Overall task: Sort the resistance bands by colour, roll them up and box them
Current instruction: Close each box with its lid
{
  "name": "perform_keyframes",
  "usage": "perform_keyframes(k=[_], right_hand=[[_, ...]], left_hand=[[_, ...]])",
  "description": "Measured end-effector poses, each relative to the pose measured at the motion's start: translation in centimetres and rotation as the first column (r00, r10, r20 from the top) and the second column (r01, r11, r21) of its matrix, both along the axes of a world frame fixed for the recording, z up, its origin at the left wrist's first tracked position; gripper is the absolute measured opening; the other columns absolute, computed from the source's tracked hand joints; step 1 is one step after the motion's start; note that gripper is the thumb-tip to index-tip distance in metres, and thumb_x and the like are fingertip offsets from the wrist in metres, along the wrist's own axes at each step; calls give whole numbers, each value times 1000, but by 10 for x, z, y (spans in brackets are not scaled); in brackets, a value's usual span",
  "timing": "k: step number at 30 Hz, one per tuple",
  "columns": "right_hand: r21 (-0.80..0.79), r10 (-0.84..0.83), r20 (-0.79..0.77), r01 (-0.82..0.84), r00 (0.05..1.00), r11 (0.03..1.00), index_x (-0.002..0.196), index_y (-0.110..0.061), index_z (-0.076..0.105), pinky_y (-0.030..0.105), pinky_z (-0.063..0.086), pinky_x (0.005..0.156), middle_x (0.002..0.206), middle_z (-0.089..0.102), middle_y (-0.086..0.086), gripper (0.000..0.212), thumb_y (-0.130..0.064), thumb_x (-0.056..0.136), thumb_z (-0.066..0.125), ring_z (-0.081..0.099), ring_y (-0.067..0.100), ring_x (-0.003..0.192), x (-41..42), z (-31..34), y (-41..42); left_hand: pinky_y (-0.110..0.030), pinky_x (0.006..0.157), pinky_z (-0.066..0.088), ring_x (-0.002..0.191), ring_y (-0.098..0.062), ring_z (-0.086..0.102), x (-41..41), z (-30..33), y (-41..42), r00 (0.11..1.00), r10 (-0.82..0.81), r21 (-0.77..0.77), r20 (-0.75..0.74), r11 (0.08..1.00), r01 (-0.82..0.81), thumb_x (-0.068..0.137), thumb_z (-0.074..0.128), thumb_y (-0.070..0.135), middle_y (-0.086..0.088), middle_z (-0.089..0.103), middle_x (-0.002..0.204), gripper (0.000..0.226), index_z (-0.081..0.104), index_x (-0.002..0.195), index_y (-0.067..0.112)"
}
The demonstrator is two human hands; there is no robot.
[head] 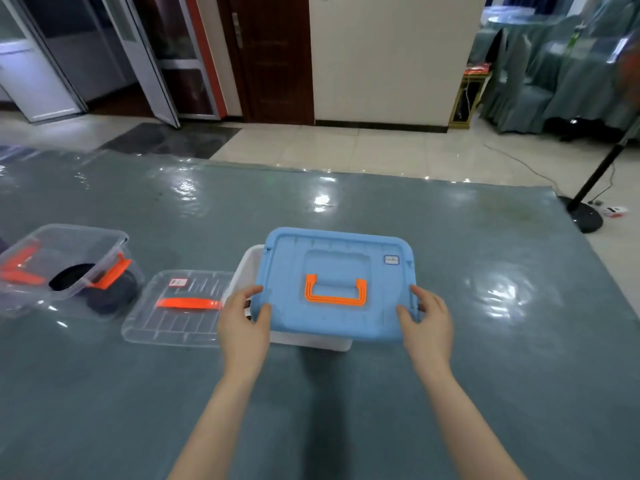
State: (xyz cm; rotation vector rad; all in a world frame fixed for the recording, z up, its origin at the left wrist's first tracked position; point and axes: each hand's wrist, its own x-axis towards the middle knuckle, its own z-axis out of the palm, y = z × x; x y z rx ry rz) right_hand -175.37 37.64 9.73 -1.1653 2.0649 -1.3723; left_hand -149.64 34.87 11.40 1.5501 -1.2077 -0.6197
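1. Labels: a small blue-and-white sticker (391,260) sits at the far right corner of the blue lid (332,317); its print is too small to read. A red-and-white sticker (178,282) on the clear lid (173,320) is equally illegible.
2. The blue lid lies with its long axis left to right, sitting askew over the white box (247,268), whose far left corner shows. Its orange handle (335,293) lies flat at centre, open side away from the person.
3. Left hand (244,320) grips the lid's near left edge, thumb on top, fingers curled round the side. Right hand (427,320) grips the near right edge the same way.
4. To the left, the clear lid rests flat with an orange handle, just beside the white box. Further left, a clear box (62,261) with orange latches stands tilted, with a dark roll (110,292) in or under it; I cannot tell which.
5. Surface: a glossy grey-green mat (485,341) over pale floor tiles. Room: dark wooden door (277,57), cream wall, glass doors at left, draped chairs at right, a fan stand (585,213).
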Motion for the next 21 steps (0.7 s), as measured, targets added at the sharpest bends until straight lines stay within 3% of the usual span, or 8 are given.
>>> perform_keyframes(k=[10, 14, 21], right_hand=[[174, -43, -58, 52, 997, 983, 125, -8, 62, 34, 45, 92, 124, 58, 11, 41, -3, 84, 63, 57, 29, 110, 73, -14, -53], [207, -83, -83, 99, 993, 973, 123, -7, 62, 37, 45, 95, 121, 60, 12, 39, -2, 84, 62, 58, 29, 109, 80, -17, -53], [221, -113, -48, 121, 992, 968, 121, -10, 64, 30, 44, 86, 120, 60, 9, 38, -3, 84, 61, 58, 21, 97, 80, -15, -49]], left_hand=[[-30, 85, 46, 98, -18, 61, 81, -37, -71, 996, -83, 121, 17, 989, 81, 81, 67, 7, 4, 66, 111, 33, 65, 111, 19], [-40, 87, 51, 96, -19, 61, 88, -46, -79, 991, -128, 115, 32, 986, 123, 79, 69, 8, 2, 65, 110, 32, 65, 110, 18], [-40, 84, 50, 93, -21, 57, 88, -51, -76, 988, -144, 91, 59, 986, 139, 75, 67, -4, -5, 59, 108, 35, 66, 107, 10]])
